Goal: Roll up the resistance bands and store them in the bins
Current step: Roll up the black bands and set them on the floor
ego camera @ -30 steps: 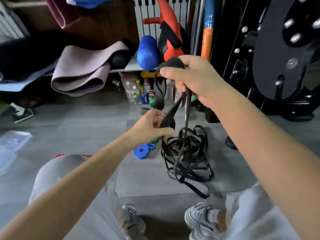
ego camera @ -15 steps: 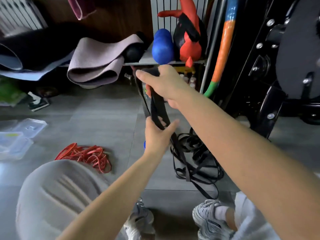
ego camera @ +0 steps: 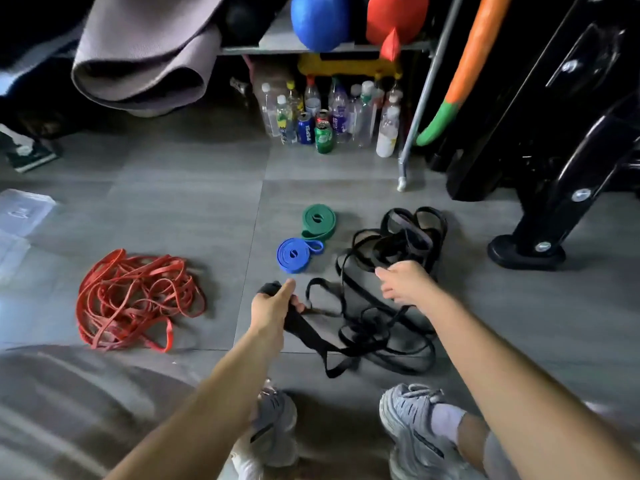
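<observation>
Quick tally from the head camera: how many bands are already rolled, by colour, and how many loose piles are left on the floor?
green roll: 1
blue roll: 1
red pile, loose: 1
black pile, loose: 1, a strand gripped by the left hand
Total: 4 (2 rolls, 2 piles); the bands inside each pile cannot be counted.
</observation>
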`<state>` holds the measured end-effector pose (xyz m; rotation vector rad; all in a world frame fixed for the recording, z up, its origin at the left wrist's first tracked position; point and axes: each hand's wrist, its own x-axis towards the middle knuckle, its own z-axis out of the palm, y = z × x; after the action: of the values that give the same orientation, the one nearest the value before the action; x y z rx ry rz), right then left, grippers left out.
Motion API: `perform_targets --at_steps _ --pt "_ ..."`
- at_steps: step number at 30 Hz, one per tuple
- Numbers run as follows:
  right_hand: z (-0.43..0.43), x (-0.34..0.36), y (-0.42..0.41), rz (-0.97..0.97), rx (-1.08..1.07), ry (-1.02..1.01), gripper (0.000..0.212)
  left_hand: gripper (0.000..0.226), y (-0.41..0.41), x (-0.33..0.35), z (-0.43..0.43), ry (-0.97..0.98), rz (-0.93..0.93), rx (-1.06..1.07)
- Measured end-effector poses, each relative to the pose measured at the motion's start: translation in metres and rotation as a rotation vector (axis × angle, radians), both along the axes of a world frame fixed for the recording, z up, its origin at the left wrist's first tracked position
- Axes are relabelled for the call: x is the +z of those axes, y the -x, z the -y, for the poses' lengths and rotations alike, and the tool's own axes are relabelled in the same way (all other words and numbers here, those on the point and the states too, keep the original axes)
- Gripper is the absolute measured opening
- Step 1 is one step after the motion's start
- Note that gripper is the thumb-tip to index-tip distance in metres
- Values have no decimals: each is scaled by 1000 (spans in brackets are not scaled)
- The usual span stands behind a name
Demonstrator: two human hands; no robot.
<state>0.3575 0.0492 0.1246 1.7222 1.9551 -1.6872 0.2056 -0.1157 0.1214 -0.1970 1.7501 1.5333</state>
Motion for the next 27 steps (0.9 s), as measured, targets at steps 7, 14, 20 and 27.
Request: perform_targets --at_steps 7,14,20,27 --pt "10 -153 -48 584 541 -166 31 4 36 -30 -27 -234 90 317" --pt "31 -210 -31 532 653 -269 47 16 74 -23 -41 -322 -50 323" --pt "24 -248 -25 610 651 -33 89 20 61 -59 -29 -262 -77 228" --pt "23 -237 -62 633 776 -337 27 20 82 -51 -29 -222 -141 174"
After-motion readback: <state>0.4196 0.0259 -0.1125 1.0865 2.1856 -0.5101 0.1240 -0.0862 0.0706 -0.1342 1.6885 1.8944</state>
